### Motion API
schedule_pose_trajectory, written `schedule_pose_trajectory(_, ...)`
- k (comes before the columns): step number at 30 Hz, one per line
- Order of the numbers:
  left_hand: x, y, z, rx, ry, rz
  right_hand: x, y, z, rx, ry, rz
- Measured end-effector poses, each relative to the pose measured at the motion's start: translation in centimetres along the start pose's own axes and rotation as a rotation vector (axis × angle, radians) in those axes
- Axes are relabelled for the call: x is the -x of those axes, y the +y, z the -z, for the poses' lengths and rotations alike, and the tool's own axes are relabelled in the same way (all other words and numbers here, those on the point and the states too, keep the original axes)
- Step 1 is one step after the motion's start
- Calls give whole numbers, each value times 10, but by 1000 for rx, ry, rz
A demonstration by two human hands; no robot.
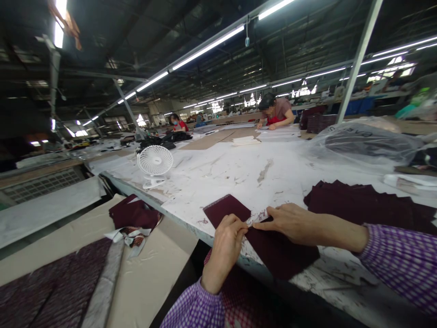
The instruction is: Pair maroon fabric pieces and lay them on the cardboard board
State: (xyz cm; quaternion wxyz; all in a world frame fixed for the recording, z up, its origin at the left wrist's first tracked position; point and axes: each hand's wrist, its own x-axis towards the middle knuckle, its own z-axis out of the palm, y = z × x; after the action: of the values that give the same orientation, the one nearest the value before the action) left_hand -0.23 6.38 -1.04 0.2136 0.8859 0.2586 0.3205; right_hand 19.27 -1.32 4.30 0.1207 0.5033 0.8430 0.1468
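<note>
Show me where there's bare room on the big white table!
The widest bare patch of the white table lies between the white fan and the plastic bag. It's crowded nearer: the left hand and right hand are at the near maroon piece, another maroon piece lies beyond the left hand, and a maroon stack fans out to the right.

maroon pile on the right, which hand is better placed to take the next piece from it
Right, most likely: the right hand is nearer the pile, its forearm lying alongside; the left hand is farther off, at the cloth.
</note>
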Motion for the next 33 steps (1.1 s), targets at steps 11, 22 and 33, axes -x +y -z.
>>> schedule_pose_trajectory(11,3,-4,4,87,9,31,-2,7,-10,54,48,78)
schedule_pose_trajectory(22,7,-25,16,72,147,14,-4,-3,-6,-26,142,-15)
schedule_pose_trajectory(33,22,-37,14,-116,74,-56,46,39,24,-698,1,-424)
